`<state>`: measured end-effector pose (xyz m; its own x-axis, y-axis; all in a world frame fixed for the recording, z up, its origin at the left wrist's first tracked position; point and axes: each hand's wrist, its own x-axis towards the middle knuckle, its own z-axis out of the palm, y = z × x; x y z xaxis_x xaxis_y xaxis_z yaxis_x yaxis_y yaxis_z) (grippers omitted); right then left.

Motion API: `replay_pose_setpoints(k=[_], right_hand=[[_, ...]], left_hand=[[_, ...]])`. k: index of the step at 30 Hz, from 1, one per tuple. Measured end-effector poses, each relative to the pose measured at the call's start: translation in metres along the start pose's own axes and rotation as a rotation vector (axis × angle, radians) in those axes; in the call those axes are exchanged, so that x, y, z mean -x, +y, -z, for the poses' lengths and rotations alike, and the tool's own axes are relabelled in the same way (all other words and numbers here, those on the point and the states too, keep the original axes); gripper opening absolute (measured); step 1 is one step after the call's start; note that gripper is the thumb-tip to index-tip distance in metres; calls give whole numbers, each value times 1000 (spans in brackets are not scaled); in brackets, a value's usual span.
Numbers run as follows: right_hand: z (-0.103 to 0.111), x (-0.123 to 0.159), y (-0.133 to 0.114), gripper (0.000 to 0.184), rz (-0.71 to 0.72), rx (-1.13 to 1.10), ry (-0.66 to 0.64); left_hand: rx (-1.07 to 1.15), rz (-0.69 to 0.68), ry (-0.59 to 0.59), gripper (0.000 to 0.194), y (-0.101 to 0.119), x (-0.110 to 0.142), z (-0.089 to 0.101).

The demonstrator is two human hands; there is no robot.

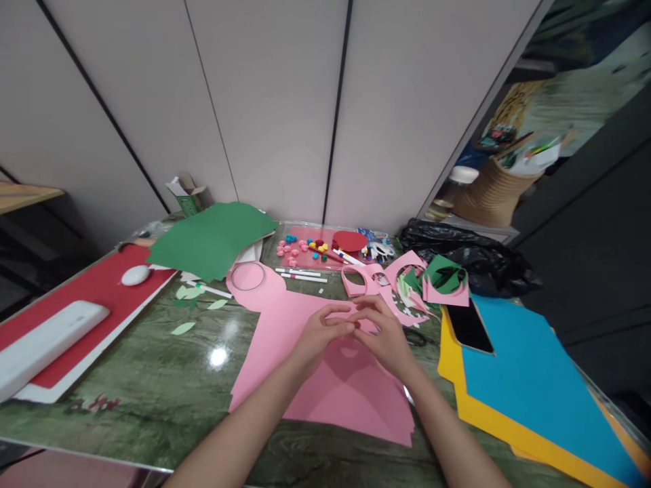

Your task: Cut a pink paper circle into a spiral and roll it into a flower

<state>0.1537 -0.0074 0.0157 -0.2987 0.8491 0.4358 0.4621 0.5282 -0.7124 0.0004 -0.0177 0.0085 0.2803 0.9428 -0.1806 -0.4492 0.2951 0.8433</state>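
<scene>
Both hands meet above a stack of pink paper sheets [325, 400]. My left hand [330, 329] has its thumb and fingers drawn together in a pinch. Facing it, my right hand [379, 329] pinches at the same spot, its fingertips touching those of the left. A tiny dark reddish bit shows between the fingertips, too small to name. Just beyond my right hand lie pink paper offcuts [401, 278] with round holes. To the left, a pink paper circle [274, 295] carries a thin ring [248, 264].
Green sheets [213, 237], a clear tray of coloured pompom-like bits [289, 249], a red disc [350, 240] and white markers [302, 276] lie behind. A phone [470, 327] rests on blue sheets [534, 366] at right. Left are pale green leaf shapes [184, 329] and a white device [55, 342].
</scene>
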Motion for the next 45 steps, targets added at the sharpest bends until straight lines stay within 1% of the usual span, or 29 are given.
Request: replay_pose_setpoints(k=[2,5,7,9,14,17,20,23,26,30,34,38,45], right_hand=[[-3,0,0,8,-14,-17,25],[-7,0,0,8,-26,-35,31],[-8,0,-1,9,-31,-32,32],[-8,0,-1,9,-33,-19,33],[-1,1,-4,8,0,0,-1],[2,1,-5,14,47,16,-44],[2,1,-4,26,89,22,-123],[1,1,-2,32,88,17,-153],[1,1,0,27,61,4,-116],[-1,1,2,16,19,-17,-26],[-5,1,1,9,4,-7,35],[-7,1,-1,10,-2,-6,43],[-7,2,-3,13,-25,6,54]], left_hand=[[35,1,-20,42,0,1,-2],[57,-18,-65,39,-1,2,-5],[56,-28,-74,37,-1,3,-6],[52,-24,-56,37,-1,3,-6],[34,-2,39,39,1,2,-3],[0,-7,32,39,2,1,-2],[-56,-23,15,38,4,0,-2],[-95,-52,39,36,5,0,-3],[-94,-71,43,37,5,1,-4],[-30,-69,-14,38,1,1,-4],[45,-36,0,37,-2,1,-4],[111,-14,-21,37,-4,1,-5],[120,5,-13,36,-4,0,-6]])
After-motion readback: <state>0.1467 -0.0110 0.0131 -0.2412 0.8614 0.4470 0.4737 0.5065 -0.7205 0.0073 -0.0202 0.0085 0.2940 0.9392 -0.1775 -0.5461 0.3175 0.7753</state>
